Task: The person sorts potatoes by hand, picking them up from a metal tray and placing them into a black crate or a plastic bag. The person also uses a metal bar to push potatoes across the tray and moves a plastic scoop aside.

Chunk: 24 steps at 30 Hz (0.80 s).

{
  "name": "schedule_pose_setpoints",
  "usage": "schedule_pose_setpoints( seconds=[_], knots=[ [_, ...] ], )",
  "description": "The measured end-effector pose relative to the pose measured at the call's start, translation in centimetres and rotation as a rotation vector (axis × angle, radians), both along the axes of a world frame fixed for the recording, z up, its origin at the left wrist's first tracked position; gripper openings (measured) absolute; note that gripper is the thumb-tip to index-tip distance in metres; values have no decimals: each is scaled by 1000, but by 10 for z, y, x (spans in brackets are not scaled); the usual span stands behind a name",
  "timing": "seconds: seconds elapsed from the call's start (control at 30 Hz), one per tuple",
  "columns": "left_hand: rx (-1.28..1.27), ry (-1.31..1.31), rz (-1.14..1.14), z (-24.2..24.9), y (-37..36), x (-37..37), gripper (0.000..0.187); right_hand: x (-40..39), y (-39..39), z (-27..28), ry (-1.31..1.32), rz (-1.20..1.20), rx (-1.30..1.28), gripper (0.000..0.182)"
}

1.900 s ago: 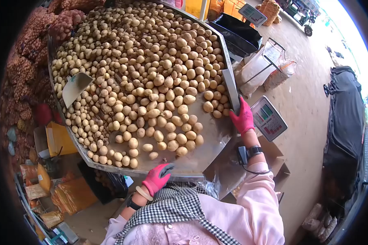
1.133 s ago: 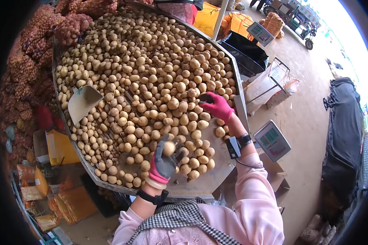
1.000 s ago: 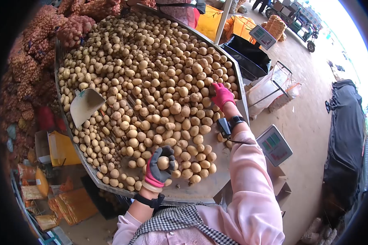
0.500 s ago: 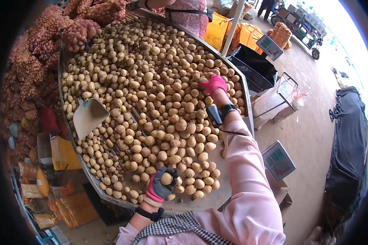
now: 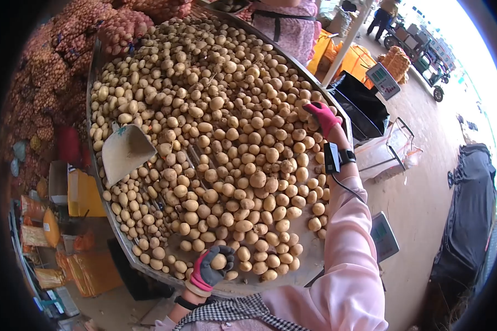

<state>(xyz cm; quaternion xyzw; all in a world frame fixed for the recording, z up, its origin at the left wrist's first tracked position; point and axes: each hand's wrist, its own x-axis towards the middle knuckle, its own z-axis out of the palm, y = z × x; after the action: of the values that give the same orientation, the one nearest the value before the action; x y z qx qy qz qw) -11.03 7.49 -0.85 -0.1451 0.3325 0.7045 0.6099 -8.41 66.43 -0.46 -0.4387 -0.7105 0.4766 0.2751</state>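
A broad heap of potatoes [image 5: 258,179] covers a metal-rimmed sorting table [image 5: 301,276]. My left hand [image 5: 206,271], in a pink and grey glove, is closed around a single potato [image 5: 218,261] above the near edge of the heap. At the table's right side, my right hand [image 5: 324,118] in a pink glove reaches over the potatoes by the rim. Its fingers are stretched out and apart, touching or just over the potatoes; the fingertips are partly hard to make out. A beige scoop [image 5: 128,153] lies on the heap at the left.
Red mesh sacks [image 5: 44,66] are piled at left. Beyond the right rim are a black bag [image 5: 359,102], a scale display [image 5: 383,81], a wheeled frame [image 5: 395,146] and another display [image 5: 385,237]. A person in a pink apron [image 5: 287,33] stands at the far side.
My right hand has moved toward the right rim, its fingers less curled. My left hand still holds its potato. The view has shifted slightly.
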Motion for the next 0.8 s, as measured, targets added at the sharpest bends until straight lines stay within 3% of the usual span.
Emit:
schedule_pose_setpoints(
  seconds=[0.07,0.1,0.13,0.17,0.2,0.23,0.27,0.33,0.4,0.43,0.53,0.57,0.6,0.63,0.67,0.7,0.73,0.77,0.8],
  knots=[
    [0,52,-3,-21,-7,5,39,-14,10,-11,-271,175,34,50],
    [12,242,-82,-26,-10,5,38,-20,8,-11,-392,309,59,49],
    [116,248,-43,-29,-16,7,35,-26,-5,-6,-335,280,-82,50],
    [66,828,-167,-17,-22,9,33,-20,34,-46,-176,393,-170,57],
    [119,1122,-140,-15,-26,13,26,20,68,-77,-173,500,-188,57],
    [189,907,-102,-20,-29,15,26,38,80,-88,-77,557,-221,58],
    [143,1321,-213,17,-33,6,39,43,69,-93,18,597,-256,59],
    [206,1305,-157,15,-39,1,46,14,40,-75,203,635,-322,61],
    [304,1244,-139,-8,-43,-5,46,11,-20,-56,373,635,-397,63],
    [204,1326,-124,-11,-50,-4,46,13,-74,-40,453,628,-439,64],
    [38,1666,-31,6,-65,-2,61,39,-305,11,687,580,-571,67],
    [102,1493,1,7,-70,0,67,48,-340,-5,712,473,-1067,71],
    [167,1320,29,9,-75,1,73,49,-383,12,703,654,-1227,68],
    [293,1443,169,20,-77,1,78,46,-405,1,675,898,-1249,67],
    [197,1416,75,22,-94,2,75,46,-427,5,599,986,-1184,68],
    [131,1600,86,29,-106,-4,72,43,-455,12,353,890,-1060,66],
    [62,1781,98,35,-117,-8,68,29,-480,42,334,1050,-912,67],
    [-95,1810,114,27,-132,-5,61,17,-486,35,369,1224,-1050,65],
    [-191,1849,99,37,-148,-4,56,13,-505,42,337,1032,-1079,60]
  ],
)
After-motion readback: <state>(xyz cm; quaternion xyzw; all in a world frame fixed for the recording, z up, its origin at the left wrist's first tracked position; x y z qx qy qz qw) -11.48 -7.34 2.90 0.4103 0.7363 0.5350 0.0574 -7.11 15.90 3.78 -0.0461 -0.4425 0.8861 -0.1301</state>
